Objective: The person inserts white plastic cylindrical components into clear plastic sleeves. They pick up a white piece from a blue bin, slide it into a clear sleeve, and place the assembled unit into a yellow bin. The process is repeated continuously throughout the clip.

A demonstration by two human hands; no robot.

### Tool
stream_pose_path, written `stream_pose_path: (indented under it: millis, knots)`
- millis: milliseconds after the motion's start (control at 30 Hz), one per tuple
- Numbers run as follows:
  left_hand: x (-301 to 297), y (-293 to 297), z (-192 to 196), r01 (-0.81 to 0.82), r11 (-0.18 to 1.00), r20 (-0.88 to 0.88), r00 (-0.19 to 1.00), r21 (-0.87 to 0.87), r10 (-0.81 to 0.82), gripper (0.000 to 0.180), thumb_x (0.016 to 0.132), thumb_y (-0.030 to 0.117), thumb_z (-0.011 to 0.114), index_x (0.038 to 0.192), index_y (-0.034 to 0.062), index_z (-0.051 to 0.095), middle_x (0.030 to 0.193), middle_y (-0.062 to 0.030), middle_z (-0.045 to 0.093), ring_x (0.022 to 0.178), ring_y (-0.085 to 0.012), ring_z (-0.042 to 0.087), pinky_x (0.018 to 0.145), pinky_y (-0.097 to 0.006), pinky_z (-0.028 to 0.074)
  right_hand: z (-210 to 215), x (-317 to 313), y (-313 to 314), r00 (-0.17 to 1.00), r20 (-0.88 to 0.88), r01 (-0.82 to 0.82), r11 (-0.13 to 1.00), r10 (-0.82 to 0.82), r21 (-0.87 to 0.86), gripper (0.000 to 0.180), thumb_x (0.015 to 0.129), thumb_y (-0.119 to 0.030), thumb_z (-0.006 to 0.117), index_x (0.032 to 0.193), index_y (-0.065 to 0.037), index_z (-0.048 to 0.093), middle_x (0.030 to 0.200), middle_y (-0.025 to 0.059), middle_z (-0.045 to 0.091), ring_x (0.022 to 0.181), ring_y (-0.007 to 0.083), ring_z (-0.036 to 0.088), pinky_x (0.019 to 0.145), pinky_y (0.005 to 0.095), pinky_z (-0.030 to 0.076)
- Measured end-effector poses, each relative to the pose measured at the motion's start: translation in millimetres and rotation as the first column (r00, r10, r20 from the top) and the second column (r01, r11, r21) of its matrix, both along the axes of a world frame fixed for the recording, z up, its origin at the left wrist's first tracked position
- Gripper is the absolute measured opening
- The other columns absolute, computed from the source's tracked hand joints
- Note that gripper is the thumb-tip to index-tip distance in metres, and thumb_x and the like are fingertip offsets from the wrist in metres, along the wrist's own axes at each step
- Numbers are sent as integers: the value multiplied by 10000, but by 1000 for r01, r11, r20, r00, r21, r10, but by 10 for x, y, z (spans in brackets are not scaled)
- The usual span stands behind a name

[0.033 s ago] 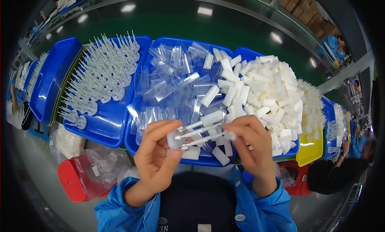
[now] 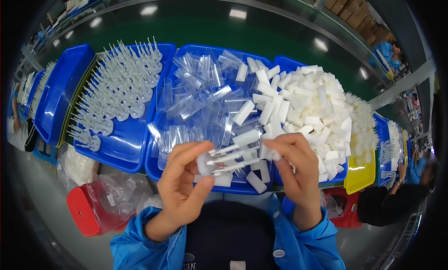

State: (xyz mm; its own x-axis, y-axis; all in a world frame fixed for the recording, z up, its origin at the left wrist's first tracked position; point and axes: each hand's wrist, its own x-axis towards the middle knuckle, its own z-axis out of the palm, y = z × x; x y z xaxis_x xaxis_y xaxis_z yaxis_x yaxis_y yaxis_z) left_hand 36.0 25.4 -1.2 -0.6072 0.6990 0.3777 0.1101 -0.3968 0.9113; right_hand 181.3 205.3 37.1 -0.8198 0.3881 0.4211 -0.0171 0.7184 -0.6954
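My left hand is closed round the white, translucent base of a pronged plastic part. Several thin white prongs stick out from that base toward the right. At their tips, my right hand pinches a small whitish piece, partly hidden by the fingers and a little blurred. Whether this piece touches the prongs, I cannot tell. Below both hands lies a blue tray with clear plastic sleeves on the left and white foam-like blocks on the right.
Upright pronged parts fill much of another blue tray at left, beside stacked blue trays. White blocks are heaped at right, near a yellow tray. Red stools stand below; people work at far right.
The pronged part has tilted slightly between my hands. The fingers of my right hand and the whitish piece have shifted a little; both hands keep their hold.
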Motion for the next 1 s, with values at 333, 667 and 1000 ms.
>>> stream_pose_path:
  millis: [333,667,1000]
  knots:
    - [5,21,10,18,994,-58,998,-111,-25,531,808,58,715,1280,-89,519,1237,-167,498,1065,-229,594,902,-322,483,-57,76,20,983,-157,70,981,-99,-182,303,845,78,549,1107,-1,680,984,124,626,849,189,575,746,271,442]
    - [29,3,-9,7,988,-127,992,-157,-27,537,754,-5,746,1261,-49,577,1181,-162,548,993,-201,608,820,-287,504,-157,173,-23,957,-278,-119,754,-87,-646,199,785,129,603,926,39,710,1037,161,636,920,176,612,768,255,474]
    - [-42,-7,67,-48,984,-309,951,-170,-7,536,721,44,773,1221,-60,608,1104,-173,604,939,-223,620,794,-294,491,27,118,-78,986,-166,-59,864,-28,-499,275,709,122,639,958,37,718,995,131,630,927,175,617,799,266,481]
